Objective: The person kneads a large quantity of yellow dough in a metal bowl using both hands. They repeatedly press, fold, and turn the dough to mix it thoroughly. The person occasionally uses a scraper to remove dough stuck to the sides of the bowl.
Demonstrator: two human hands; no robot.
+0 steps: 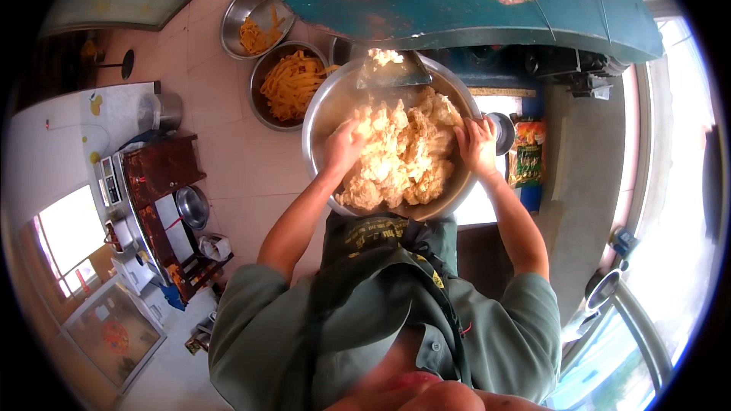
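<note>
A large metal bowl (309,142) stands before me, heaped with clumps of pale, dough-like food (394,154). At the left side of the heap, my left hand (344,145) is pressed to the clumps, its fingertips partly hidden. My right hand (478,145) lies over the bowl's right rim, thumb towards the food; whether it grips the rim is unclear. Over the far rim juts a metal chute (394,73) with pale crumbs on it, below the edge of a worn teal machine cover or board (457,23).
Left of the big bowl are a metal bowl of orange strips (257,100) and another with fewer strips (228,28). A small dark round part (503,133) and a printed packet (526,154) lie at the right. A wooden cabinet (154,171) stands far left.
</note>
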